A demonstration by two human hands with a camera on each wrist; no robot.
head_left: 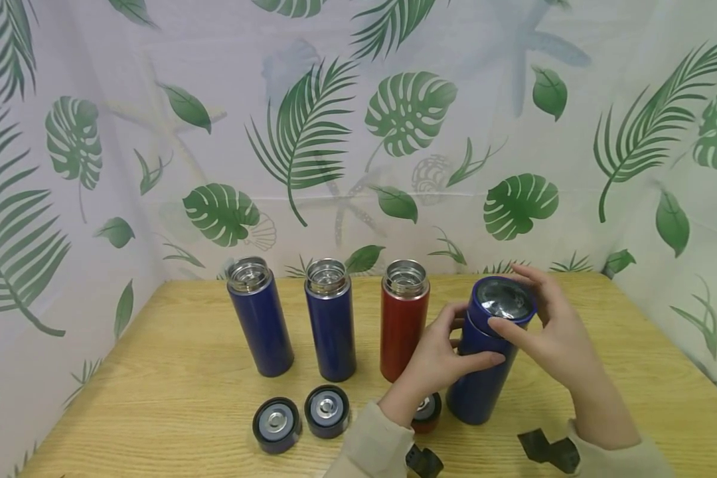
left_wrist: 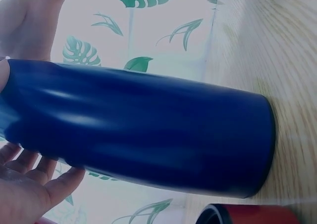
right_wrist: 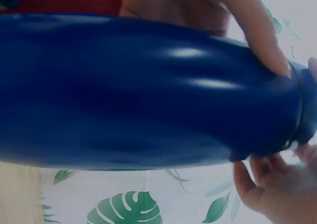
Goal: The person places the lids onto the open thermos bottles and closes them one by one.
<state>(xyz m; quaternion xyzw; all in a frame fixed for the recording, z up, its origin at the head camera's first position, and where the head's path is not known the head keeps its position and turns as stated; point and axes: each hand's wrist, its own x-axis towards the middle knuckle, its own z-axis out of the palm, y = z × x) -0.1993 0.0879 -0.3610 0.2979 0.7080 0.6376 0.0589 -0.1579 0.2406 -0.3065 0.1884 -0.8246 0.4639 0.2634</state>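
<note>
A blue thermos bottle (head_left: pixel 480 388) stands on the table at the right, its lid (head_left: pixel 504 299) on top, blue-rimmed with a dark glossy face. My left hand (head_left: pixel 436 362) grips the upper body of this bottle, thumb in front and fingers behind. Around the lid, my right hand (head_left: pixel 556 335) has its thumb at the near side and fingers at the far side. A thin seam shows between lid and body in the right wrist view. Whether the lid is fully seated I cannot tell. The blue body (left_wrist: pixel 148 130) fills much of the left wrist view.
To the left stand a red bottle (head_left: pixel 403 325) and two blue bottles (head_left: pixel 331 332), (head_left: pixel 263 332), all lidless. Two dark lids (head_left: pixel 277 425), (head_left: pixel 326 411) lie upturned in front. A red lid (head_left: pixel 428 418) is partly hidden by my left wrist. A leaf-print cloth (head_left: pixel 334 166) hangs behind.
</note>
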